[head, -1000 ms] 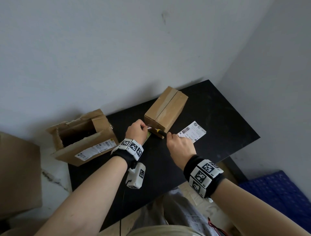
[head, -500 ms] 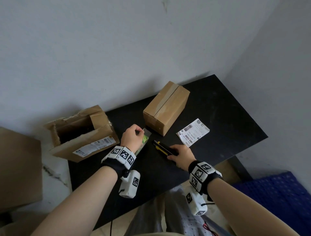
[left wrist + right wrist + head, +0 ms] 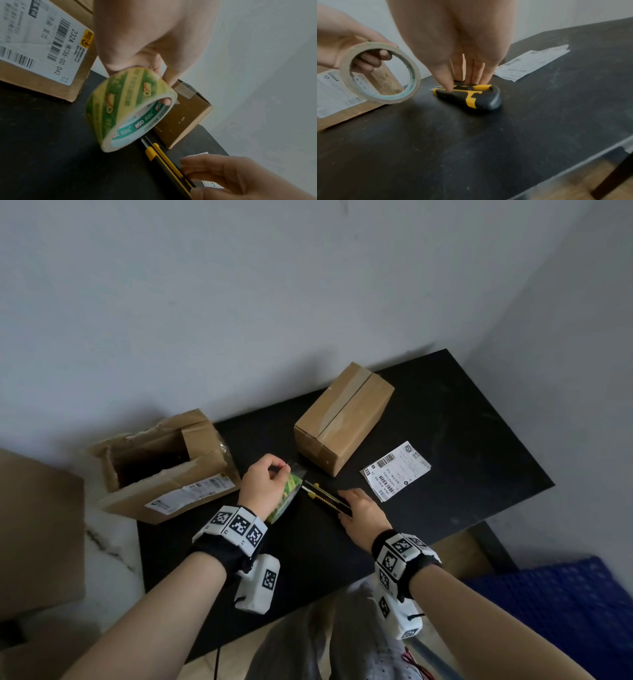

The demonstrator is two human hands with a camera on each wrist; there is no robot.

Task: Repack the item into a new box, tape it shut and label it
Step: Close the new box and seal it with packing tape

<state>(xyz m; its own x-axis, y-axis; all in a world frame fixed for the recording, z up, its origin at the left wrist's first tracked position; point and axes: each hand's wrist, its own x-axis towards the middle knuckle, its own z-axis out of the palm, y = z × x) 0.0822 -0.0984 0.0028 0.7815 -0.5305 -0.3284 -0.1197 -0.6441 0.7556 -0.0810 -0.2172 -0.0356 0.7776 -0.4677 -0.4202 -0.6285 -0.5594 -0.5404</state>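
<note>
Resting along the black-and-yellow utility knife [image 3: 328,497], the right hand [image 3: 363,515] has its fingers laid nearly straight on the handle, thumb on one side and fingertips on the other, while the knife lies flat on the black tabletop [image 3: 445,419]; from the pictures I judge it is pressing or steadying the knife, not lifting it. A short length of blade seems to poke out at the far tip (the left wrist view shows a pale sliver beyond the yellow nose), so a careless slide of either hand across that end could nick a finger or score the tabletop. Just left of it, the left hand [image 3: 263,482] curls round the roll of green-and-yellow tape [image 3: 130,109], fingers hooked through the core, holding it tilted just above the surface and close to the blade tip; a bump there could cut the loose tape end or knock the knife round. Farther off, the new box [image 3: 344,419] sits closed, with tape along its seam, near the wall. The label [image 3: 395,470] lies loose just beside it, not yet stuck, and could be brushed off the edge. The old torn box [image 3: 161,470] stands open to the left.
</note>
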